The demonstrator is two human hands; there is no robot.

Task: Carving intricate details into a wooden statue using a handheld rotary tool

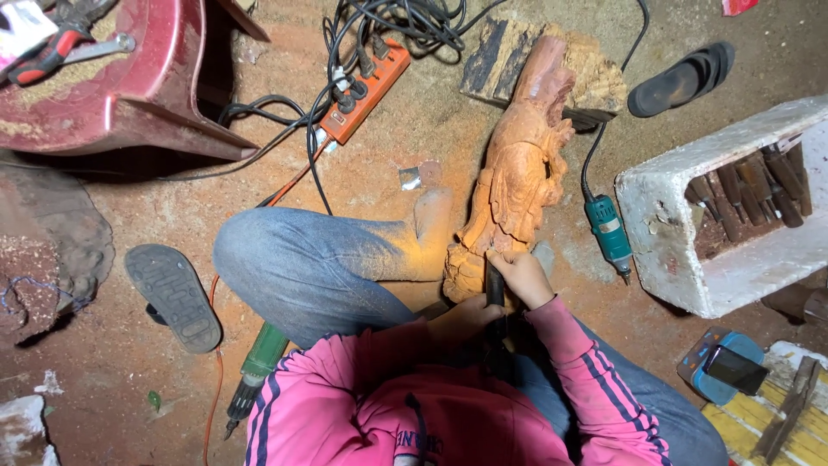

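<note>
A pale orange carved wooden figure (516,177) lies on the dusty floor, its top resting against a rough block of wood (517,53). My right hand (520,276) grips the upper part of a black handled tool (494,293) whose tip meets the lower end of the carving. My left hand (466,318) holds the same tool lower down, near my pink sleeves. My bent knee in blue jeans (302,259) lies left of the carving, the dusty foot (431,216) beside it.
A teal power tool (608,233) lies right of the carving beside a white foam box (655,259) of chisels. A green power tool (259,362), sandals (172,298) (681,79), an orange power strip (366,91) with cables, a red plastic chair (147,86), and a phone (733,369) surround me.
</note>
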